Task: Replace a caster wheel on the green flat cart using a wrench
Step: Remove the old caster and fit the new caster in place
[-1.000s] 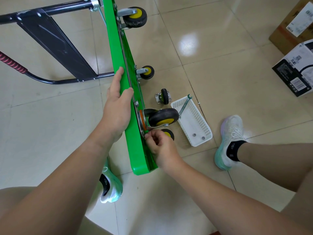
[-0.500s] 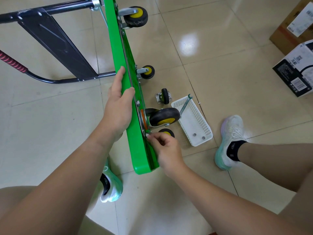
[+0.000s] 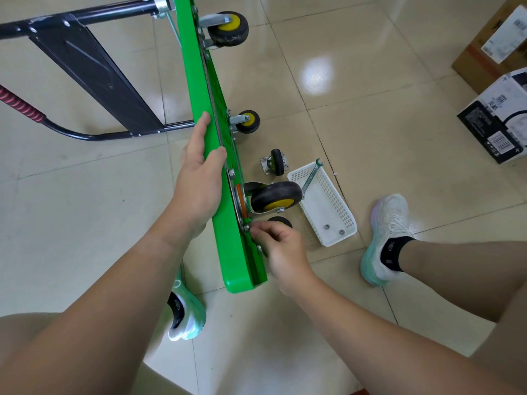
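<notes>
The green flat cart [image 3: 199,89] stands on its long edge on the floor, wheels facing right. My left hand [image 3: 199,178] grips its upper edge, thumb on the wheel side. A black caster with a yellow hub [image 3: 275,196] sits against the cart's underside on its metal plate. My right hand [image 3: 278,246] pinches a small fastener [image 3: 247,227] at the lower corner of that plate. A loose small caster [image 3: 275,162] lies on the floor beside the cart. A green wrench [image 3: 312,176] leans in a white basket [image 3: 346,212].
Two small nuts [image 3: 333,228] lie in the basket. The cart's black folded handle [image 3: 85,64] stretches left. My two feet in white-green shoes [image 3: 387,238] flank the cart's near end. Cardboard boxes [image 3: 496,109] stand at the far right on the tiled floor.
My right hand has slid slightly toward me while its fingertips stay at the caster plate's lower corner. The left hand and the cart have not moved.
</notes>
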A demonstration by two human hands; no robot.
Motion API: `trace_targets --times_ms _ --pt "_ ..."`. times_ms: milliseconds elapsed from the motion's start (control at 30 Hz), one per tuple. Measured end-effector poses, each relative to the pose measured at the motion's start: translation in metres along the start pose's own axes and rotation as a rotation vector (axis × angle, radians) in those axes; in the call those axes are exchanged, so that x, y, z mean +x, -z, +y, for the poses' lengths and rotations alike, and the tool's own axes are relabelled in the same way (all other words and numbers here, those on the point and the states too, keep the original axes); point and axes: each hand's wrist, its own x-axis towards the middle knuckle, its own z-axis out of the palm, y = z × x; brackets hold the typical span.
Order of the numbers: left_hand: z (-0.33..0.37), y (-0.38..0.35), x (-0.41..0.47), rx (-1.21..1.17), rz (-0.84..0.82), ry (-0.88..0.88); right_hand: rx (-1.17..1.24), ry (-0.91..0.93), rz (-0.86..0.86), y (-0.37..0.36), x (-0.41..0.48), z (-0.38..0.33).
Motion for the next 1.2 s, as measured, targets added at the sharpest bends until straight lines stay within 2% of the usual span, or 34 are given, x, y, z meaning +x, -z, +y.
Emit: trace_targets --times_ms 133,267,433,567,700,867,1200 --pt "-0.001 0.0 0.0 -0.003 -0.001 -0.005 -0.025 0.007 0.04 -0.002 0.001 -0.001" --pt "-0.001 -0.001 0.001 -0.006 -0.001 -0.009 0.016 0.01 -0.012 -0.002 -0.001 -0.005" --pt "-0.003 0.0 0.002 -0.009 -0.006 -0.005 -0.009 0.023 0.062 -0.003 0.001 -0.006" --pt "-0.004 0.001 0.003 -0.003 -0.005 -0.009 0.035 0.02 -0.023 -0.005 -0.003 -0.005" --pt "-0.005 0.0 0.003 -0.006 -0.007 -0.01 -0.056 -0.006 -0.001 -0.004 -0.002 -0.008" --pt "-0.003 0.001 0.002 -0.011 -0.002 -0.008 0.03 -0.002 -0.025 -0.006 -0.004 -0.005" --pt "0.0 0.002 0.0 -0.012 -0.005 -0.004 -0.019 -0.027 -0.022 -0.007 -0.005 -0.012"
